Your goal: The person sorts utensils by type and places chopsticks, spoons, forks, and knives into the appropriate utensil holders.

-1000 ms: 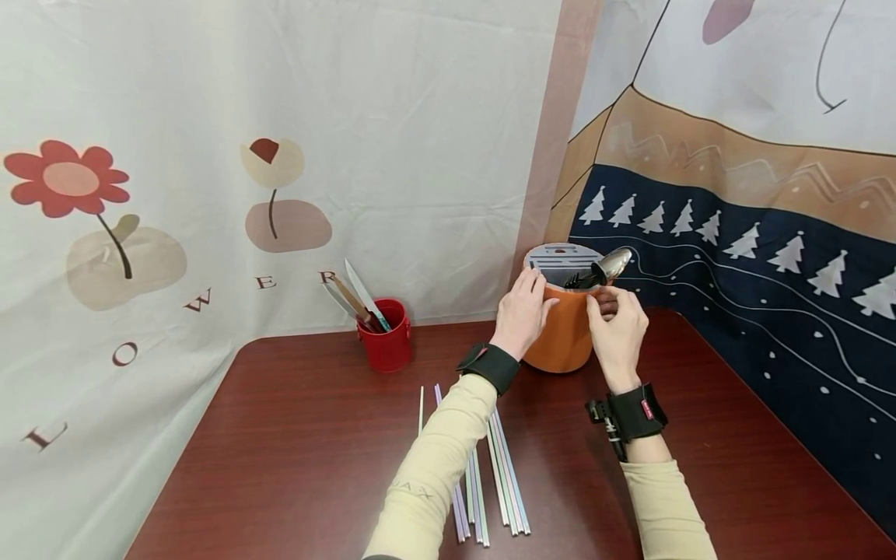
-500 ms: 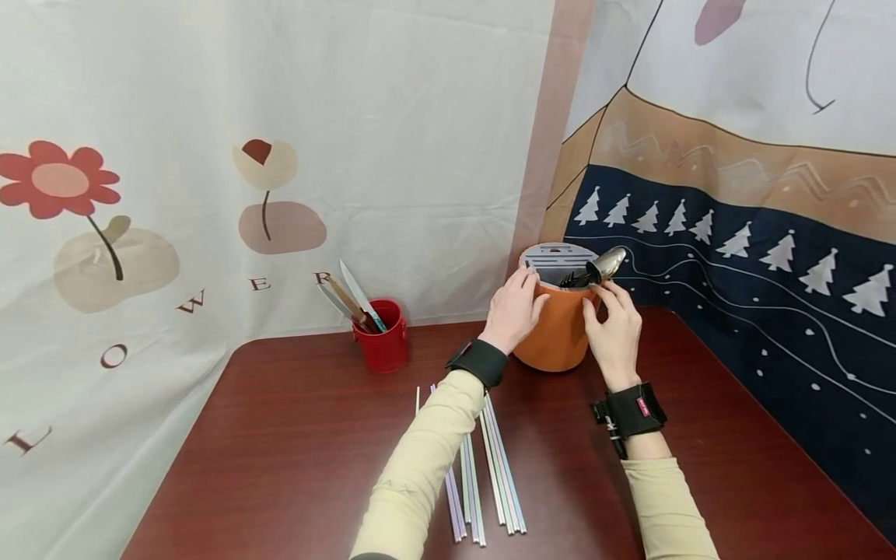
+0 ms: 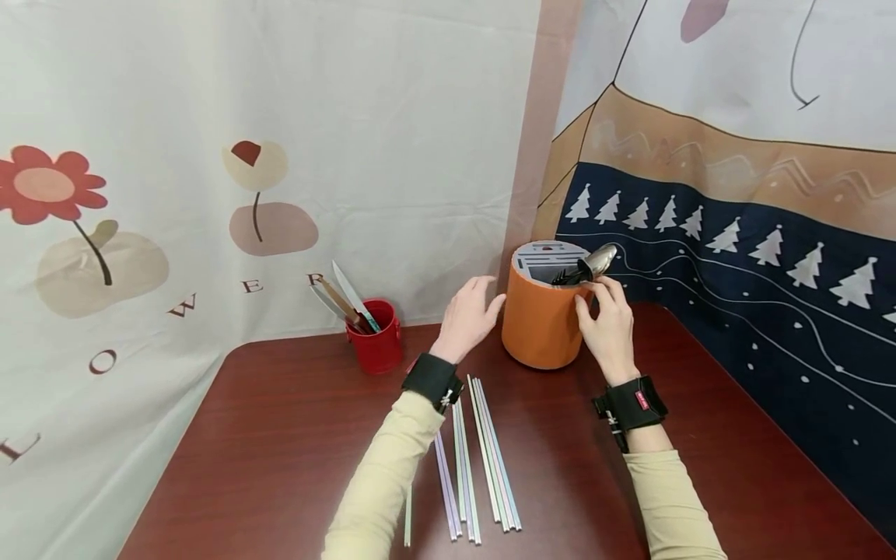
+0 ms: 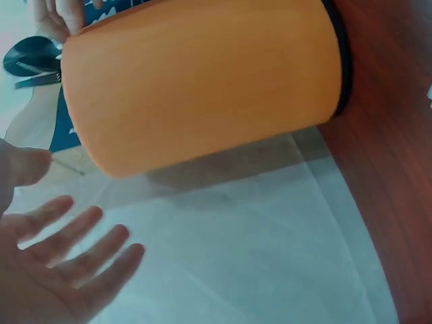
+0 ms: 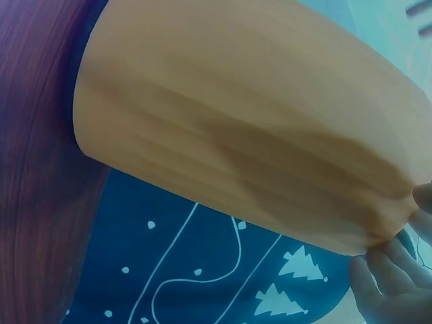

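My right hand (image 3: 607,330) grips the upper right edge of an orange knife-and-utensil holder (image 3: 540,327), thumb on its front and fingers on its side. The slotted top (image 3: 549,253) of the upright holder faces up. A shiny metal spoon (image 3: 602,258) and a black fork (image 3: 567,277) lean out of its right side, beside my right fingers. My left hand (image 3: 463,317) is in the air left of the holder, fingers spread and holding nothing. In the left wrist view the left fingers (image 4: 111,266) are apart from the orange wall.
A red bucket (image 3: 380,354) with several knives (image 3: 355,297) stands left of my left hand. Several long, thin pastel sticks (image 3: 497,467) lie on the dark red table (image 3: 280,459), partly under my left forearm. Printed cloths (image 3: 392,117) hang behind the table.
My left hand has let go of the holder's left rim and moved left and down. My right hand stays at the right rim. The head view has shifted slightly.
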`<action>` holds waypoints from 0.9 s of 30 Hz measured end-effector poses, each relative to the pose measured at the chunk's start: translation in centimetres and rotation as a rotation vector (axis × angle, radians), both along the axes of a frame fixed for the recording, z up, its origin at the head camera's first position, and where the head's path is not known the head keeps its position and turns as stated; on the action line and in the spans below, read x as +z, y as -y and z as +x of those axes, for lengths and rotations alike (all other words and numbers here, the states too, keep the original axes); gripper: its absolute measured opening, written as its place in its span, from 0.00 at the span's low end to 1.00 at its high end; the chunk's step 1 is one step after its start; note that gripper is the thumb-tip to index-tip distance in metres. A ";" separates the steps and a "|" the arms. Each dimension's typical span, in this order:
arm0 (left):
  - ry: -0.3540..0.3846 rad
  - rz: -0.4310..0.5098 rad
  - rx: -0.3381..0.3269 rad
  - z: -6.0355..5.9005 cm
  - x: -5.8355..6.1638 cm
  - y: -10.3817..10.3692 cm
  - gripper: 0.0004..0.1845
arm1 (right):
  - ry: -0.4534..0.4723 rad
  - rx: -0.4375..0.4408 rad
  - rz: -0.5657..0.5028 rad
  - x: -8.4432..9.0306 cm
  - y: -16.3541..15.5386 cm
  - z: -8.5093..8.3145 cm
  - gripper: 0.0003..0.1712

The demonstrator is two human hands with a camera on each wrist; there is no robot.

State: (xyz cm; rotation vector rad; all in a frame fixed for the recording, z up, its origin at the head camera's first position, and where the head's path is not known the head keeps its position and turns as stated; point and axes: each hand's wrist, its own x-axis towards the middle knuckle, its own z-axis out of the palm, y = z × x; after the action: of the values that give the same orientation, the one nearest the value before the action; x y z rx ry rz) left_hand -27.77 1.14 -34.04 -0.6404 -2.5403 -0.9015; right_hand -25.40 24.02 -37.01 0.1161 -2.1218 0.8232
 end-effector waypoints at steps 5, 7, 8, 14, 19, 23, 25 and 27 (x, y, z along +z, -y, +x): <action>0.052 0.005 0.081 2.1 -1.9 3.1 0.20 | 0.003 0.006 0.014 -0.1 0.0 0.0 0.12; 0.082 -0.001 0.134 3.1 -2.7 4.3 0.19 | 0.001 0.008 0.018 -0.1 0.0 0.0 0.12; 0.099 -0.011 0.164 3.7 -3.2 4.8 0.18 | 0.000 0.010 0.017 -0.1 0.0 0.1 0.12; 0.288 -0.170 0.325 6.6 -5.9 7.6 0.14 | 0.002 0.012 0.002 0.0 -0.1 0.2 0.12; 0.500 -0.277 0.391 8.3 -7.8 8.6 0.15 | 0.015 0.009 -0.001 0.0 -0.1 0.1 0.13; 0.573 -0.315 0.398 9.4 -8.6 8.7 0.13 | 0.022 0.009 -0.011 0.0 -0.1 0.1 0.13; 0.588 -0.325 0.399 9.8 -8.6 8.5 0.13 | 0.019 0.010 -0.015 -0.1 -0.1 0.1 0.13; 0.599 -0.331 0.401 10.0 -8.7 8.2 0.11 | 0.014 0.015 -0.019 0.0 -0.1 0.1 0.13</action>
State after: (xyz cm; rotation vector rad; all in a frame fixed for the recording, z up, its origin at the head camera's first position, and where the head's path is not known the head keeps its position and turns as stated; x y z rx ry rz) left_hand -17.74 -7.08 -42.70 0.0983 -3.2201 -0.5907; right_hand -25.27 24.14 -37.05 0.1168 -2.1276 0.8553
